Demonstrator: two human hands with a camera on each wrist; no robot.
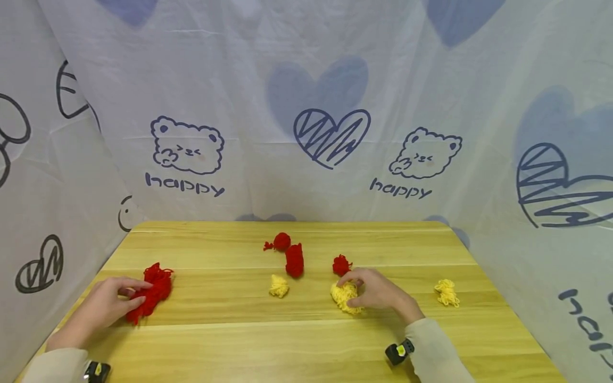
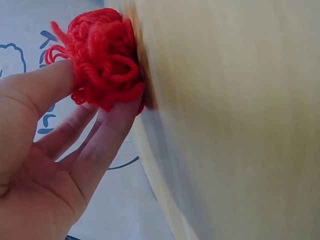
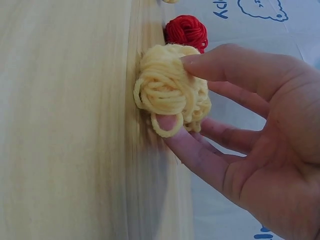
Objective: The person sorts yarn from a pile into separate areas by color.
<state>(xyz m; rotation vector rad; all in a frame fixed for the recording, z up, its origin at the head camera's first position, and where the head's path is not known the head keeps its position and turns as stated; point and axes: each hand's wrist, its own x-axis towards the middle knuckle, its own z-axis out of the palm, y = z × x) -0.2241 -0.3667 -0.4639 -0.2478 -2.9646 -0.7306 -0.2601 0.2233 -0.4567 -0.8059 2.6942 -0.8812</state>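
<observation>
My left hand point(image 1: 107, 302) holds a loose bundle of red yarn point(image 1: 155, 290) at the left side of the table. In the left wrist view, thumb and fingers close around the looped red strands from both sides. Right of the middle, my right hand point(image 1: 375, 288) grips a ball of yellow yarn point(image 1: 342, 298) between thumb and fingers. A loose loop hangs over one fingertip in the right wrist view, where the yellow yarn point(image 3: 165, 85) stays close to the tabletop. Just behind it sits a small red yarn ball point(image 1: 341, 265).
Toward the back of the wooden table point(image 1: 230, 340) lie a round red yarn ball point(image 1: 281, 242) and an oblong red skein point(image 1: 294, 260). A small yellow bundle point(image 1: 279, 286) is near the middle, another yellow bundle point(image 1: 447, 293) at the right. Printed white cloth point(image 1: 258, 106) surrounds the table.
</observation>
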